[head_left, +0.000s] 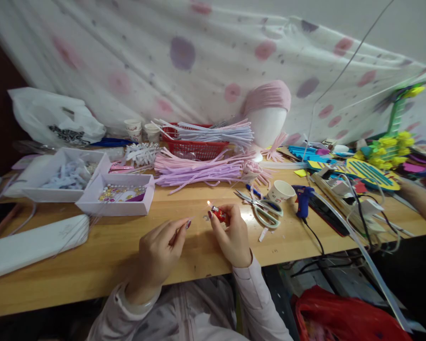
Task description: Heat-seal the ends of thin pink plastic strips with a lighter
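My right hand (232, 234) is wrapped round a red lighter (219, 214), and a small flame (209, 203) burns at its top. To the left of the flame, my left hand (160, 255) is closed in a pinch, thumb against forefinger. Whatever lies between those fingertips is too small to make out. Both hands are above the wooden table (195, 255), near its front edge. Scissors with pale handles (266, 210) lie open just right of the lighter, with a white scrap (263, 235) below them.
Bundles of pink and purple stems (202, 170) lie behind, before a red basket (199, 149). A box of beads (115, 199) stands left. To the right are a paper cup (281, 191), a blue glue gun (303, 201) and cables. Another person's hand (413, 194) rests at far right.
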A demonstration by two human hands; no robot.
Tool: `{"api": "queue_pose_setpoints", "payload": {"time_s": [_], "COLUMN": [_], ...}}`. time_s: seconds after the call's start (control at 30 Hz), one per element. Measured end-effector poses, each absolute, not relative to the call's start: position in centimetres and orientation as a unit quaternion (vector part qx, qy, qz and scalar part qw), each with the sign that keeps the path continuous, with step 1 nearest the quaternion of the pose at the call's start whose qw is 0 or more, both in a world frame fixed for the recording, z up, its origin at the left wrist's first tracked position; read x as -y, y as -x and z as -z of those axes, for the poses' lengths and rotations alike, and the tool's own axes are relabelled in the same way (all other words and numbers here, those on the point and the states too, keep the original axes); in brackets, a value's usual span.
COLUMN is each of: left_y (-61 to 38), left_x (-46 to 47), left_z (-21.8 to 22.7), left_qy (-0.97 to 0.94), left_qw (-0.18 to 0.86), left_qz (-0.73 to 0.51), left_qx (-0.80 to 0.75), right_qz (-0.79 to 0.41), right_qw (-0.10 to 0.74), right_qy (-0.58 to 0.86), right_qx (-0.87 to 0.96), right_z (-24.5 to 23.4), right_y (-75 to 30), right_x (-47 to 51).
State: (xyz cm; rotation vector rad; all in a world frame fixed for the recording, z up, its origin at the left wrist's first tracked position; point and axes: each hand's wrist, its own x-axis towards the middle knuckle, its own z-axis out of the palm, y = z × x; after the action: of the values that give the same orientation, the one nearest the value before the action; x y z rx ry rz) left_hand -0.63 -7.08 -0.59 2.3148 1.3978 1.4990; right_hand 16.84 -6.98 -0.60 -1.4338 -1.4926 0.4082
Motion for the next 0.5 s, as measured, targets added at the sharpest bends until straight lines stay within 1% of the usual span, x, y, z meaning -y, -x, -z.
{"api": "queue_pose_setpoints", "payload": {"time_s": [0.5], "left_y": [0.72], "left_x": [7.05], "left_z": [0.51], "left_qy": [-0.752], "left_qw": [-0.002], "left_qz": [-0.494], "left_qx": [-0.436], "right_qz": [-0.158], "right_qw": [0.523], "right_qy": [0.610], "right_qx": [0.574], "right_z": [0.41], "right_y": [-16.94], "right_x": [6.81]}}
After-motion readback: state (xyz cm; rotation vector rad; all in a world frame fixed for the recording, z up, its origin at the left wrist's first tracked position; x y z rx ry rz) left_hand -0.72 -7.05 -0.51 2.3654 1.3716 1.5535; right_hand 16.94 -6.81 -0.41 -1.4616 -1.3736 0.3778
